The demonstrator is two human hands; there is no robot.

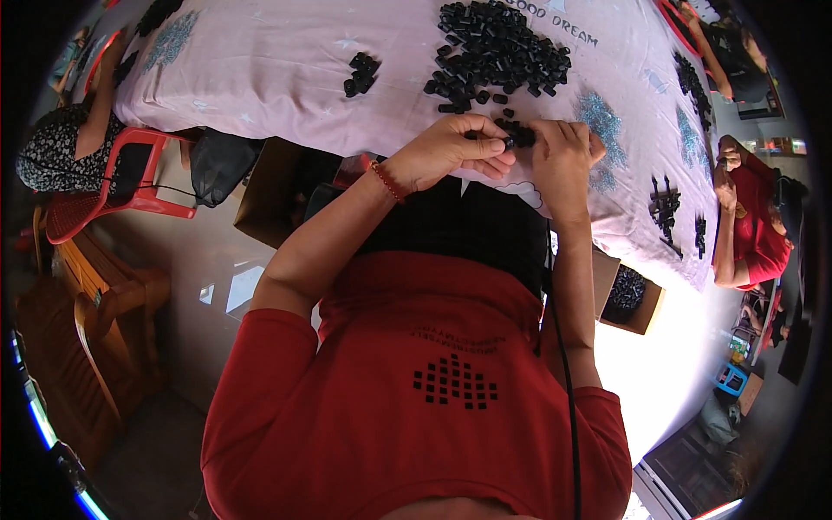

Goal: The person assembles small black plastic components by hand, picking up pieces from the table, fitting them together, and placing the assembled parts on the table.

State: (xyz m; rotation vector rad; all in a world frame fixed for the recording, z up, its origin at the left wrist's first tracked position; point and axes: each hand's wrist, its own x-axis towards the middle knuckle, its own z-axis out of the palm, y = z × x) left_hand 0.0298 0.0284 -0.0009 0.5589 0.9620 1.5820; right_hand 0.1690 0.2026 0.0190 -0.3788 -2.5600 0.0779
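The left hand (pixel 452 151) pinches a small black plastic-looking piece (pixel 509 143) at its fingertips; just rightward, the right hand's (pixel 563 161) grip is unclear. Beyond both lies a heap of black cylindrical pieces (pixel 507 54).

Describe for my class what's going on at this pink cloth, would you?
A person in a red printed T-shirt works over a pale pink patterned cloth. The left hand pinches a small black part; the right hand curls beside a little black cluster. A large loose heap of short black cylindrical parts lies just beyond the hands, on the cloth.
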